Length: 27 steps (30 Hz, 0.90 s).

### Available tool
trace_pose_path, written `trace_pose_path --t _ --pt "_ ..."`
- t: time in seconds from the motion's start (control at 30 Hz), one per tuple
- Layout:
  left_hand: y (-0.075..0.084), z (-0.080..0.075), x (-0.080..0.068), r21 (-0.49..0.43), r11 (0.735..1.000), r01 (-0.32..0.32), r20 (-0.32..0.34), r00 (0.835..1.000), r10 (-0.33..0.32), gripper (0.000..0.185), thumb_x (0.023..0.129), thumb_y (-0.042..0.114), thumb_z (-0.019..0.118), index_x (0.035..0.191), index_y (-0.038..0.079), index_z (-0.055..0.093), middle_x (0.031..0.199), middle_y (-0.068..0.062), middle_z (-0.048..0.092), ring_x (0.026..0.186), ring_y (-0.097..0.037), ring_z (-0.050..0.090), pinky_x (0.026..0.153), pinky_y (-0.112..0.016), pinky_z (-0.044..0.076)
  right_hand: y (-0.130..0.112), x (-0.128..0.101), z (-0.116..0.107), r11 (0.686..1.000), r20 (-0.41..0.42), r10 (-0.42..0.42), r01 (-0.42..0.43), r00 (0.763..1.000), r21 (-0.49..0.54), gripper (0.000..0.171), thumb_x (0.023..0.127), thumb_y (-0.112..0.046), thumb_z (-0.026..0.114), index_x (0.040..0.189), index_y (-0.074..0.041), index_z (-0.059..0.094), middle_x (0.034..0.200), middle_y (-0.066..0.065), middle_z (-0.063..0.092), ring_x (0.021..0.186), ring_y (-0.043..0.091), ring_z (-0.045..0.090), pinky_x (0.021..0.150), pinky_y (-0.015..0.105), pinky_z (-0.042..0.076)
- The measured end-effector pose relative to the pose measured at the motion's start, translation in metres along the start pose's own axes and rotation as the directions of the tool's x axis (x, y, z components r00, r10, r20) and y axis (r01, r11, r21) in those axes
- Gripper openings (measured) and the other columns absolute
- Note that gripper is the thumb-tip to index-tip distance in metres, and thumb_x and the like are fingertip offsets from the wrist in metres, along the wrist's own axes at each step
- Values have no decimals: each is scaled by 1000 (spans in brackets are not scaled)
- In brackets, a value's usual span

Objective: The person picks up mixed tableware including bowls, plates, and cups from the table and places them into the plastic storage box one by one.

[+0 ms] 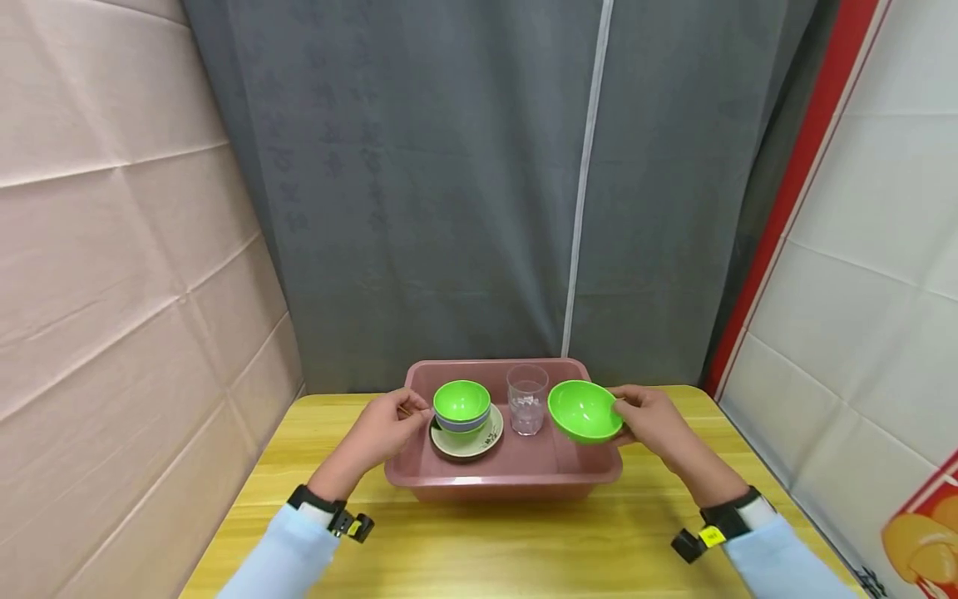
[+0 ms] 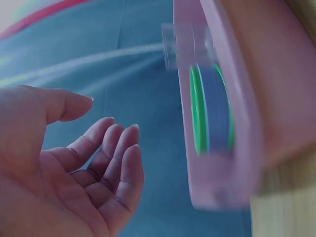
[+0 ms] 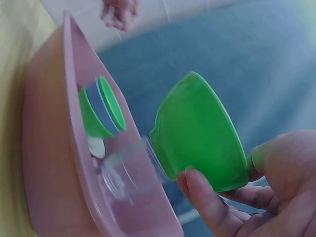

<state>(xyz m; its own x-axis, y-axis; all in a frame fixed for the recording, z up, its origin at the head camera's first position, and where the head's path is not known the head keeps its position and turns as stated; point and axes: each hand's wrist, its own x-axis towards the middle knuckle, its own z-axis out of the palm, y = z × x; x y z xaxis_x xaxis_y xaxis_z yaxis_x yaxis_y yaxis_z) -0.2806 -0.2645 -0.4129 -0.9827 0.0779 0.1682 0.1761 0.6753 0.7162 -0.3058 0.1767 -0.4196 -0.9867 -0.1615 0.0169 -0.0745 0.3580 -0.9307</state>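
A green bowl (image 1: 585,411) is pinched at its right side by my right hand (image 1: 649,420), tilted above the right end of a pink basin (image 1: 509,481). The right wrist view shows my thumb and fingers on the rim and outer wall of that green bowl (image 3: 200,136). My left hand (image 1: 391,424) hovers over the basin's left edge, its fingers loosely bent with nothing between them, as the left wrist view confirms. Beside it in the basin, a stack of green and grey-blue bowls (image 1: 461,403) sits on a patterned plate (image 1: 490,434).
Right of the stack, a clear drinking glass (image 1: 527,403) stands in the basin. The basin rests on a yellow wood-grain table (image 1: 359,557). Behind it hangs a grey curtain (image 1: 419,208), with pale padded panels (image 1: 127,274) on the left and white ones on the right.
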Motion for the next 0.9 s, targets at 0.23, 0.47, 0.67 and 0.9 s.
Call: trace_pose_path --t 0.23,0.47,0.67,0.9 --pt "36 32 16 12 985 -173 60 983 172 4 105 19 77 107 16 76 98 5 73 87 -14 67 80 -36 58 -11 9 37 999 19 -31 32 999 -37 41 111 -12 58 146 8 63 120 20 72 89 24 75 80 41 67" --pt "49 52 22 11 992 -129 66 990 128 13 107 29 71 111 17 75 104 3 73 89 -16 64 79 -35 56 -22 17 69 998 57 -35 32 998 47 34 108 -6 60 139 7 67 118 21 72 78 26 77 72 46 68" --pt "52 60 27 -175 985 -14 100 994 32 25 110 34 68 119 11 72 106 -8 70 88 -21 73 81 -39 64 -24 24 84 996 55 -33 29 998 80 33 108 -6 62 138 6 69 114 19 73 78 28 78 72 44 68" --pt "50 69 28 -299 954 30 104 995 2 27 106 21 73 123 1 68 103 -12 71 79 -19 77 75 -37 66 -20 30 96 992 48 -57 51 997 115 33 107 -7 63 137 4 71 113 18 73 78 28 79 71 43 68"
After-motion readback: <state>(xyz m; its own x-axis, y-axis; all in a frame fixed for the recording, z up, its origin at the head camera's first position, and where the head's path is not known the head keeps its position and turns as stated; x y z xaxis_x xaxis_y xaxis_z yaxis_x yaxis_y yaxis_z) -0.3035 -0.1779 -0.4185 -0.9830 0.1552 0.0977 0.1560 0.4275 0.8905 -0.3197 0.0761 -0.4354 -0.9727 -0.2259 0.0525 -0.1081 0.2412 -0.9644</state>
